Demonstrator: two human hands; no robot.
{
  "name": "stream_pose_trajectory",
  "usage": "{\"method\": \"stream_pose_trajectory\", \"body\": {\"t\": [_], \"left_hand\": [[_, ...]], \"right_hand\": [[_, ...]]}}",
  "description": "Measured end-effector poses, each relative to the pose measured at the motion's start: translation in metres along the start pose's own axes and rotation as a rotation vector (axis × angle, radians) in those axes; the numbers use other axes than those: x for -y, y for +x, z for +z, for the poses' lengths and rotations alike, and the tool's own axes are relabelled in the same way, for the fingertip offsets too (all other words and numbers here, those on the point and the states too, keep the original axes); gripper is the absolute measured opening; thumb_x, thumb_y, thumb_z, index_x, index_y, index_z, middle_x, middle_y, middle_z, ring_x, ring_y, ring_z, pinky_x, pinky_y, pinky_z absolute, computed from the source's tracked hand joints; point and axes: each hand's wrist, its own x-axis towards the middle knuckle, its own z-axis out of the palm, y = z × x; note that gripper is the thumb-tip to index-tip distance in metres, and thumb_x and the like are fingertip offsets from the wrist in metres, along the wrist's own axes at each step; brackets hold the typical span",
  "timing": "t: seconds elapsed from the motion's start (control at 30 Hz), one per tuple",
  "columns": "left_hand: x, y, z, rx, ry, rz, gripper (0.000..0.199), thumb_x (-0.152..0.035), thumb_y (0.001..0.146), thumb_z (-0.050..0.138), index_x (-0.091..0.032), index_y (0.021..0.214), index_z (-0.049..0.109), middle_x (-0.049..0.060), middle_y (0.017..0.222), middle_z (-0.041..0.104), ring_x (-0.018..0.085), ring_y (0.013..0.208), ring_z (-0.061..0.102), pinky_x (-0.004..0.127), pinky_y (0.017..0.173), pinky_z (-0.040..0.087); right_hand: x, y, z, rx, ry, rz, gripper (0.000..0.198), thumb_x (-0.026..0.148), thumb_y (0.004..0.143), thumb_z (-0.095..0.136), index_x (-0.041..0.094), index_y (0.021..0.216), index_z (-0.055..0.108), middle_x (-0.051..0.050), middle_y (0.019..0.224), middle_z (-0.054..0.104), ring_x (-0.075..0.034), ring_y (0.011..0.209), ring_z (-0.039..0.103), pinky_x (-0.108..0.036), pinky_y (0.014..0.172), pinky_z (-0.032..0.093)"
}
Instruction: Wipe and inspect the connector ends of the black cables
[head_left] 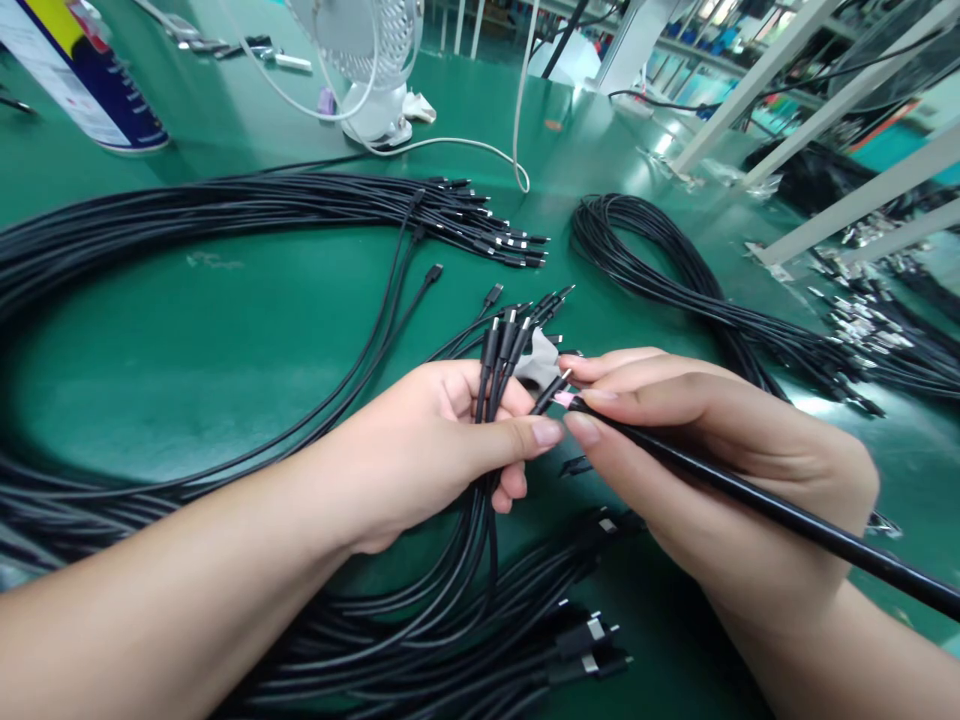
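Observation:
My left hand (465, 420) is closed round several black USB cables (491, 385), their plugs pointing up and away from me. One cable plug (551, 393) sticks out past my left thumb toward the right. My right hand (690, 430) pinches a slim black pen-like tool (750, 505), and its pinkish tip (564, 398) meets or nearly meets that plug. A crumpled grey-white cloth (538, 360) shows between the two hands, partly behind the fingers; which hand holds it I cannot tell.
Bundles of black cables lie on the green table (247, 330): a long bundle (300, 205) at the back left, a coiled bundle (660, 250) at right, and more cables (420, 640) in front. A white fan (375, 60), a spray can (97, 80) and metal posts (757, 90) stand behind.

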Motion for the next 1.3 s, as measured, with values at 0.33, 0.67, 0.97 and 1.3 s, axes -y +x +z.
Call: {"method": "stream_pose_trajectory", "body": {"t": [0.33, 0.67, 0.97, 1.3], "left_hand": [[0.0006, 0.0013, -0.0001, 0.01, 0.016, -0.003, 0.021, -0.016, 0.079, 0.069, -0.016, 0.067, 0.052, -0.004, 0.046, 0.055, 0.006, 0.043, 0.049, 0.016, 0.046, 0.04], [0.0, 0.0, 0.0001, 0.051, -0.009, 0.0, 0.022, -0.017, 0.08, 0.067, -0.015, 0.064, 0.053, -0.003, 0.046, 0.056, 0.007, 0.043, 0.05, 0.016, 0.046, 0.041], [-0.0002, 0.0003, -0.0002, 0.07, -0.004, 0.002, 0.022, -0.017, 0.083, 0.064, -0.015, 0.064, 0.054, -0.003, 0.046, 0.056, 0.007, 0.043, 0.05, 0.016, 0.047, 0.042], [0.0012, 0.0012, -0.0001, 0.032, 0.02, -0.003, 0.019, -0.019, 0.081, 0.067, -0.016, 0.069, 0.053, -0.004, 0.046, 0.057, 0.007, 0.044, 0.051, 0.017, 0.049, 0.042]], "right_hand": [[0.0021, 0.0003, 0.0007, -0.011, 0.006, 0.016, 0.026, 0.004, 0.074, 0.073, 0.025, 0.089, 0.071, -0.002, 0.087, 0.074, -0.024, 0.094, 0.071, -0.043, 0.09, 0.058], [0.0007, 0.0024, 0.0011, -0.001, 0.025, -0.019, 0.023, 0.005, 0.074, 0.072, 0.025, 0.084, 0.068, -0.001, 0.079, 0.071, -0.026, 0.094, 0.071, -0.047, 0.09, 0.057], [0.002, 0.0013, 0.003, -0.04, 0.057, -0.006, 0.025, 0.003, 0.072, 0.073, 0.023, 0.086, 0.067, -0.002, 0.083, 0.072, -0.024, 0.093, 0.07, -0.042, 0.089, 0.058], [0.0008, 0.0004, 0.0011, -0.014, 0.047, -0.022, 0.025, 0.002, 0.073, 0.073, 0.021, 0.087, 0.067, -0.002, 0.082, 0.071, -0.023, 0.093, 0.07, -0.042, 0.09, 0.057]]}}
